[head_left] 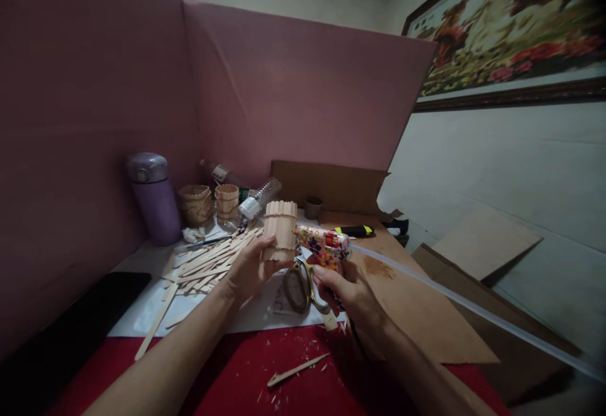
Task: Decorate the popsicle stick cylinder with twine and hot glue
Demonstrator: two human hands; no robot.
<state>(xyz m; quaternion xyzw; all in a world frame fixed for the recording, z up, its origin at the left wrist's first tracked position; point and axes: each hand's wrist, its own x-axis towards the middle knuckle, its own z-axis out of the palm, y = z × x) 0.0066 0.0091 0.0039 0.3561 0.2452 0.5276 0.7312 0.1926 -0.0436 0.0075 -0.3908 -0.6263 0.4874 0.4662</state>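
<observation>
My left hand is closed around a small cup of upright craft sticks, banded with twine near its top and bottom. My right hand grips a flower-patterned glue gun, its nozzle end close to the right side of the cup. A long translucent glue stick runs from the back of the gun to the lower right. Below and between my hands lie scissors with bronze-coloured handles. A pile of loose craft sticks spreads out to the left of my left hand.
At the back left stand a purple bottle, two decorated stick cups and clear plastic bottles. A small brown pot and a black-and-yellow cutter sit farther back. Cardboard covers the right side. A broken stick lies on red cloth.
</observation>
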